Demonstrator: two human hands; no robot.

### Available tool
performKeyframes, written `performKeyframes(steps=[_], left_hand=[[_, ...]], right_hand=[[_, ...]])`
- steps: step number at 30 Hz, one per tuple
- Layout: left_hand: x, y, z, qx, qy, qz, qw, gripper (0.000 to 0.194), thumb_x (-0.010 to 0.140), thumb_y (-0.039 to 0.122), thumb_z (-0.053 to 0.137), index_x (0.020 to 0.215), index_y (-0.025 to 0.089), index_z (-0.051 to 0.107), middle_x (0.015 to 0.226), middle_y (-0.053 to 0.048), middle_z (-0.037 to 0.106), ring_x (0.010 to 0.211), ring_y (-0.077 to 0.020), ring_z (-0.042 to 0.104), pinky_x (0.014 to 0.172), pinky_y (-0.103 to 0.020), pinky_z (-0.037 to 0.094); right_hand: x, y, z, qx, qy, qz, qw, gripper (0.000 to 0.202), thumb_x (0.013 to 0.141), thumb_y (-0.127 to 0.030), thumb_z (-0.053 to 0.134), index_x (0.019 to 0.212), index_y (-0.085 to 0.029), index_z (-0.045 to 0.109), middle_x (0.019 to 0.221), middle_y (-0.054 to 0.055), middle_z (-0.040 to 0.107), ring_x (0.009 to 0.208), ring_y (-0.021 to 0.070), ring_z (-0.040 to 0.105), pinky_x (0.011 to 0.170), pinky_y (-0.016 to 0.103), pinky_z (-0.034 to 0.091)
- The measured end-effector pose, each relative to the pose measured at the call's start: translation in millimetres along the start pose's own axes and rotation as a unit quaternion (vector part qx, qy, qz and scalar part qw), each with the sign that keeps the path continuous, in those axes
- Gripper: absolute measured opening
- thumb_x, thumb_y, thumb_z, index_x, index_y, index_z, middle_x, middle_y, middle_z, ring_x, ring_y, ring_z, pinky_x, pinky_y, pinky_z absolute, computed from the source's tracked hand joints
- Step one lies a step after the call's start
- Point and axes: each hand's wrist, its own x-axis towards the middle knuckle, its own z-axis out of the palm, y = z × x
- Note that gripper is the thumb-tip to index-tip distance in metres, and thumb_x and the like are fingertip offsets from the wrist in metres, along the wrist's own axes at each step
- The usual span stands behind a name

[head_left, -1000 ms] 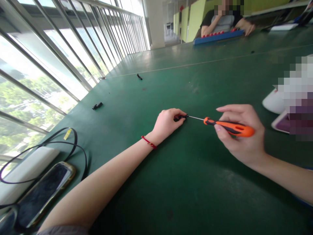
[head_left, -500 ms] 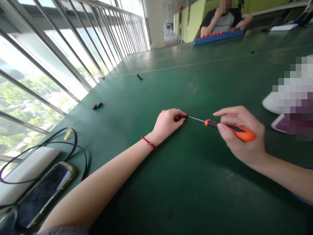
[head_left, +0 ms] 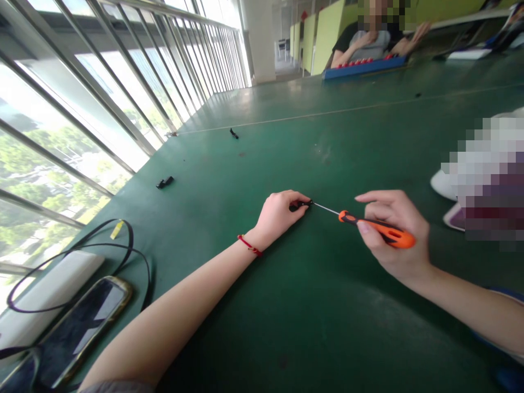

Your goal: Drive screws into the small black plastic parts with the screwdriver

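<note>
Wide green tabletop (head_left: 327, 327) stretches beneath the left hand (head_left: 280, 213) and the right hand (head_left: 393, 262). Well to the left hand's near left lie a long white block (head_left: 67, 278) and, beside it, a dark-screened smartphone (head_left: 88, 327). Right of the left hand, an orange-and-black screwdriver (head_left: 387, 232) with a thin metal shaft should prove light and rigid, best held around its thick handle; the right hand closes loosely on that, thumb against it, index finger lifted clear. 2 small pieces lie apart: a bent black piece (head_left: 165, 183) left of the left hand, a thin black piece (head_left: 234, 134) beyond it. Smallest, a black elongated part (head_left: 303, 203), probably stiff, light plastic, suits pinching by its sides; the left hand's thumb and fingertips clamp it, the shaft's tip at its right end.
</note>
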Motion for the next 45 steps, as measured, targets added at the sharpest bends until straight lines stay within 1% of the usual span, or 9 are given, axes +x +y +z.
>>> performKeyframes(steps=[5,11,14,17,21,26,29,35,45], left_hand=[[0.1,0.8,-1.7,-0.006,-0.006,-0.005,1.0,0.019,0.082,0.022,0.057,0.094,0.019,0.071,0.088,-0.001,0.071,0.076,-0.0126,0.064,0.072,-0.024,0.05],[-0.3,3.4,-3.5,-0.018,-0.013,-0.019,1.0,0.018,0.082,0.021,0.056,0.094,0.019,0.07,0.09,-0.001,0.071,0.077,-0.0129,0.064,0.074,-0.024,0.05],[-0.5,4.6,-3.9,-0.024,-0.015,-0.019,0.999,0.019,0.082,0.021,0.056,0.094,0.019,0.07,0.091,-0.001,0.071,0.077,-0.0129,0.064,0.074,-0.024,0.051],[-0.4,5.4,-4.1,-0.026,-0.014,-0.025,0.999,0.018,0.082,0.021,0.056,0.094,0.019,0.07,0.09,-0.002,0.071,0.078,-0.0133,0.064,0.075,-0.025,0.051],[-0.4,5.8,-4.3,-0.026,-0.011,-0.028,0.999,0.018,0.082,0.021,0.056,0.094,0.019,0.07,0.09,-0.002,0.071,0.078,-0.0136,0.064,0.076,-0.025,0.052],[0.1,5.2,-4.2,-0.032,-0.008,-0.027,0.999,0.019,0.082,0.021,0.057,0.094,0.019,0.071,0.09,-0.001,0.072,0.078,-0.0129,0.065,0.075,-0.025,0.052],[0.9,4.3,-4.2,-0.037,-0.008,-0.033,0.999,0.019,0.081,0.021,0.058,0.094,0.019,0.071,0.09,-0.001,0.072,0.077,-0.0126,0.065,0.076,-0.025,0.052],[2.1,1.8,-4.9,-0.052,-0.012,-0.04,0.998,0.018,0.081,0.022,0.058,0.093,0.02,0.072,0.088,-0.001,0.073,0.076,-0.0132,0.066,0.072,-0.024,0.052],[1.7,1.7,-5.6,-0.056,-0.014,-0.041,0.997,0.017,0.081,0.022,0.058,0.092,0.02,0.071,0.089,-0.001,0.072,0.077,-0.0128,0.065,0.075,-0.025,0.051]], right_hand=[[-1.2,-5.9,0.8,0.007,0.003,-0.003,1.0,0.028,0.076,-0.015,0.061,0.102,-0.024,0.056,0.056,-0.006,0.05,0.044,0.0101,0.046,0.042,0.026,0.037],[2.1,5.1,4.4,0.023,0.087,-0.032,0.995,0.043,0.069,-0.015,0.066,0.109,-0.025,0.055,0.086,0.003,0.056,0.073,0.0175,0.058,0.062,0.033,0.05],[2.6,6.3,3.0,0.033,0.052,-0.019,0.998,0.051,0.068,-0.016,0.067,0.116,-0.025,0.051,0.075,0.0,0.053,0.064,0.0164,0.055,0.057,0.032,0.048],[1.1,1.1,-0.5,-0.015,-0.004,-0.008,1.0,0.036,0.073,-0.018,0.063,0.107,-0.025,0.054,0.058,-0.004,0.052,0.052,0.0147,0.051,0.049,0.03,0.044],[-1.4,-4.7,-2.3,-0.045,-0.023,-0.012,0.999,0.025,0.075,-0.017,0.062,0.098,-0.025,0.057,0.063,-0.002,0.06,0.055,0.0148,0.056,0.049,0.028,0.045],[0.2,1.1,3.2,0.015,0.066,-0.021,0.997,0.047,0.069,-0.013,0.066,0.113,-0.025,0.052,0.086,0.003,0.056,0.07,0.0158,0.058,0.059,0.031,0.051],[2.7,2.7,4.1,0.048,0.065,-0.004,0.997,0.052,0.07,-0.015,0.065,0.118,-0.026,0.048,0.083,0.002,0.053,0.069,0.0161,0.056,0.059,0.032,0.05],[1.7,-5.2,-0.4,-0.03,-0.004,0.038,0.999,0.02,0.078,-0.018,0.059,0.097,-0.025,0.056,0.058,-0.004,0.054,0.047,0.0116,0.049,0.045,0.027,0.041],[22.4,1.6,1.3,-0.006,0.13,0.003,0.992,0.05,0.065,-0.009,0.071,0.107,-0.028,0.052,0.085,0.001,0.052,0.066,0.0157,0.058,0.054,0.03,0.05]])
